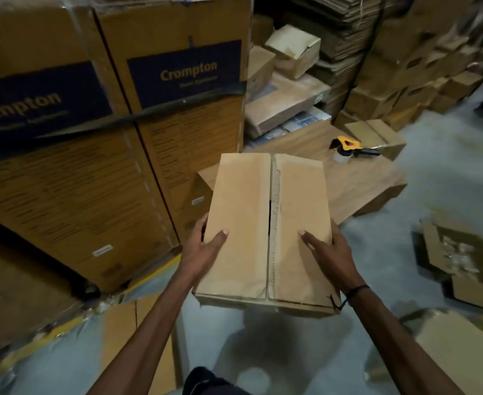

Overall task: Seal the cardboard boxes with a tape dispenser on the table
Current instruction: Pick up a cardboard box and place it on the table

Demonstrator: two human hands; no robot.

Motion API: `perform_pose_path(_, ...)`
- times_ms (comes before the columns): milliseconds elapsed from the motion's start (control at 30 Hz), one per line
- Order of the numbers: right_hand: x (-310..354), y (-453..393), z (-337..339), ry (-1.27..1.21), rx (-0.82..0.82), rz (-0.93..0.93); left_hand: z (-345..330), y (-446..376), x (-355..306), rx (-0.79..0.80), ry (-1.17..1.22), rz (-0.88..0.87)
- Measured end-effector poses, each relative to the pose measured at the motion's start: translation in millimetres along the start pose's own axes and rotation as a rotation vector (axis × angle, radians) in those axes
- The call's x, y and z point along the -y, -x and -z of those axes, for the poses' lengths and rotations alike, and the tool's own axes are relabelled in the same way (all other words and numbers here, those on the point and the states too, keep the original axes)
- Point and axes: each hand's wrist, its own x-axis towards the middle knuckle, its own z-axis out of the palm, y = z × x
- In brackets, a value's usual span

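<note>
Plain tan box, yellow-blk dispenser

A person holds a plain cardboard box in the air with both hands, its two top flaps closed with a narrow gap between them. The left hand grips the left side, thumb lying on top; the right hand grips the right side likewise (a dark band circles that wrist). Beyond lies a low wooden worktop carrying a yellow tape dispenser beside a smaller box. Large Crompton cartons stand to the left, and an open carton sits on the floor at right.
</note>
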Motion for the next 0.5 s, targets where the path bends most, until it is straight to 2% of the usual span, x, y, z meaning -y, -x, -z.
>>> perform_pose_path(200, -15, -97, 41, -0.014, -0.020, -0.054, -74, -67, -24, 0.021, -0.016, 0.003)
perform_pose_path(500, -4, -263, 57, 0.009, -0.009, -0.043, -154, -219, -36, -0.030, -0.062, 0.049)
